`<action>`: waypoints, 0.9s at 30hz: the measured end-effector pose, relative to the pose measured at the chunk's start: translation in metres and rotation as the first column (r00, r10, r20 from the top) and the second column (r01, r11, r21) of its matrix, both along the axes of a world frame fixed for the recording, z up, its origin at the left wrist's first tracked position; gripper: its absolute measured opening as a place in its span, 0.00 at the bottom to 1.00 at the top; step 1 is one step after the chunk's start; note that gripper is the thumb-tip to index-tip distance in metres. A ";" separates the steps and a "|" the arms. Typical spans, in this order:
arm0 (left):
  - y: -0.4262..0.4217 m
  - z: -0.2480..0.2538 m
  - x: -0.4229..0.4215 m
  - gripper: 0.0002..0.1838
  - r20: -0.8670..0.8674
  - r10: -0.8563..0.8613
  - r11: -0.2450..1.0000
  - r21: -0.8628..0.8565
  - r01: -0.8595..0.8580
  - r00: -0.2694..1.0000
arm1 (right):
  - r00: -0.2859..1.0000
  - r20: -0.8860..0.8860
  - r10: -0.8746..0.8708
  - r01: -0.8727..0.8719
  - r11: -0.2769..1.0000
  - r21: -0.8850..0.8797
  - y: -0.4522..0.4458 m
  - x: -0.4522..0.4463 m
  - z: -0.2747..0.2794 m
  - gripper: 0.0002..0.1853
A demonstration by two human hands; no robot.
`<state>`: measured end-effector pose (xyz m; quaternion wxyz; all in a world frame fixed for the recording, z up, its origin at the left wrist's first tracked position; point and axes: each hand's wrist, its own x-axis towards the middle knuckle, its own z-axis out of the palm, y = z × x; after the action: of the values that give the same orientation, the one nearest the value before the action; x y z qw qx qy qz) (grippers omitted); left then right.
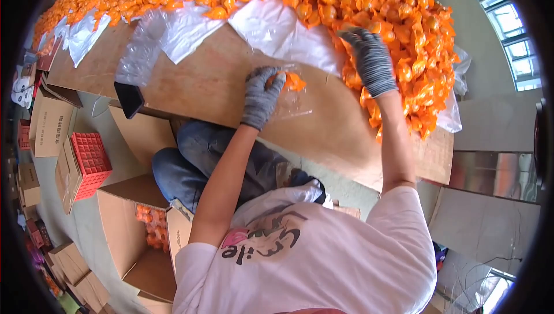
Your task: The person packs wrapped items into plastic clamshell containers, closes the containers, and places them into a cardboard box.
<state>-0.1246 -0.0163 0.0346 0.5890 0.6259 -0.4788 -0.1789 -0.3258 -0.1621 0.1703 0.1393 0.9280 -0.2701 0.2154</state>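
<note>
My left hand point(262, 96), in a grey knitted glove, is over the wooden table point(196, 86) with its fingers curled round an orange-wrapped piece point(294, 81). Under and beside those fingers lies a clear plastic tray point(295, 105). Farther right, my right hand point(374, 63), gloved the same way, reaches over the left part of a large pile of orange-wrapped pieces point(424, 54). Its fingers are bent at the pile's edge, and whether anything is between them cannot be made out.
White plastic sheeting point(283, 31) lies under the pile's edge. Stacked clear trays point(141, 49) and a black phone point(128, 99) are at the table's left. An open cardboard box point(124, 233) and a red crate point(90, 164) stand on the floor.
</note>
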 end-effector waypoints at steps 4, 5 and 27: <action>-0.003 0.003 0.001 0.10 0.026 0.029 1.000 0.005 -0.029 0.999 | 0.811 -0.470 -0.348 0.239 0.931 -0.276 -0.041 -0.018 0.016 0.16; -0.005 0.001 0.002 0.10 0.010 0.045 0.998 0.037 -0.045 0.999 | 0.768 -0.525 -0.367 0.228 0.923 -0.311 -0.049 -0.014 0.014 0.13; -0.013 -0.007 0.012 0.11 -0.143 0.052 0.997 0.059 -0.044 0.988 | 0.885 0.442 -0.150 -0.221 0.699 0.680 0.134 0.065 -0.082 0.18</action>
<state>-0.1121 -0.0296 0.0274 0.6086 0.6388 -0.4147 -0.2227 -0.2609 -0.0277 0.0881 -0.3043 0.8339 -0.3385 0.3122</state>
